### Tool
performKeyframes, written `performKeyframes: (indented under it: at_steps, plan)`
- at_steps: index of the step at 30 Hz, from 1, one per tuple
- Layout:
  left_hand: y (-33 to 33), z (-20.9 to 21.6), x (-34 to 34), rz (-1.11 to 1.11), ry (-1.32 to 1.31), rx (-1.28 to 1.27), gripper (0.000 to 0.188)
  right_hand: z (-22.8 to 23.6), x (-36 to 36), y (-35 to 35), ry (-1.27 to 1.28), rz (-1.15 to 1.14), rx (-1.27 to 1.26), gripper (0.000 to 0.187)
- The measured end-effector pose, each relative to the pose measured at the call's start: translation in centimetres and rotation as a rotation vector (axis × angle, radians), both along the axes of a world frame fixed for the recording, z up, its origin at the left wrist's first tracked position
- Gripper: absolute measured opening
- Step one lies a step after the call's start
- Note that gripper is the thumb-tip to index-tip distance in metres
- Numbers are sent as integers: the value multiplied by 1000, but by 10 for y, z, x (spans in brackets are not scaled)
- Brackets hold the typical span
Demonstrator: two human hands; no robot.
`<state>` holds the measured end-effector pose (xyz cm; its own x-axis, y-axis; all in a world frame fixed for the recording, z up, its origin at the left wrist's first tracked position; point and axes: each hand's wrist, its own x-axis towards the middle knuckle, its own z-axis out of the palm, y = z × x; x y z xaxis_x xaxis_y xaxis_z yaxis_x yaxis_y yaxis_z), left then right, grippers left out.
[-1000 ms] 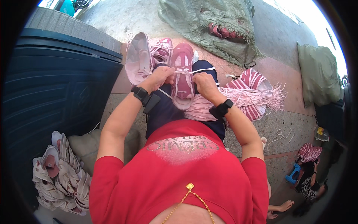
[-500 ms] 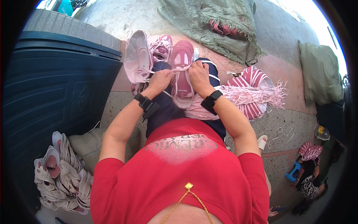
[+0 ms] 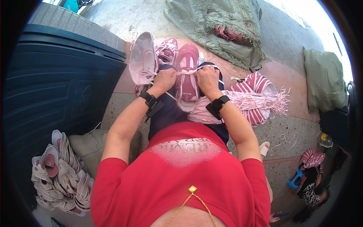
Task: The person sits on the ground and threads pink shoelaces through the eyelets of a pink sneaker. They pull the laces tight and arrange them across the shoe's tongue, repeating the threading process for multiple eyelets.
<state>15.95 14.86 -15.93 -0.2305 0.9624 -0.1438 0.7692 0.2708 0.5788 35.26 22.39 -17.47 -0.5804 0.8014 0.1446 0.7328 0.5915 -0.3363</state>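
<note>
A pink and white shoe upper [image 3: 188, 90] lies across my lap, its toe pointing away from me. A pale shoelace [image 3: 187, 72] crosses it, with loose ends trailing out to both sides. My left hand [image 3: 165, 80] is closed on the lace at the upper's left edge. On the other side, my right hand [image 3: 208, 80] pinches the lace too; the fingertips are partly hidden. A bundle of pale pink laces [image 3: 206, 112] rests on my lap under the right forearm. Just left of the upper are a whitish shoe upper [image 3: 143, 62] and a laced pink one [image 3: 166, 51].
Striped pink uppers [image 3: 259, 85] lie to the right. A torn green sack [image 3: 223, 17] holding pink pieces lies ahead, and a full sack [image 3: 323, 81] stands far right. Pale uppers [image 3: 64, 176] are piled behind left, near a dark blue panelled door [image 3: 60, 83]. Another person [image 3: 312, 191] sits lower right.
My hands have drawn slightly farther apart, the right one moving outward, and the lace between them is pulled straighter across the upper. The whole view has shifted slightly.
</note>
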Motion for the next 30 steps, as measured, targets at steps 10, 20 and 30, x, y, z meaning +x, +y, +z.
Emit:
performKeyframes:
  at_steps: [10,20,30]
  plan:
    - [4,-1,9,-92,171,81,20,-2,1,3,-15,62,15,21]
    - [-14,23,38,-169,596,158,20,21,6,-1,-244,289,-64,36]
    - [-17,2,17,-99,-52,104,17,1,18,7,4,345,-76,22]
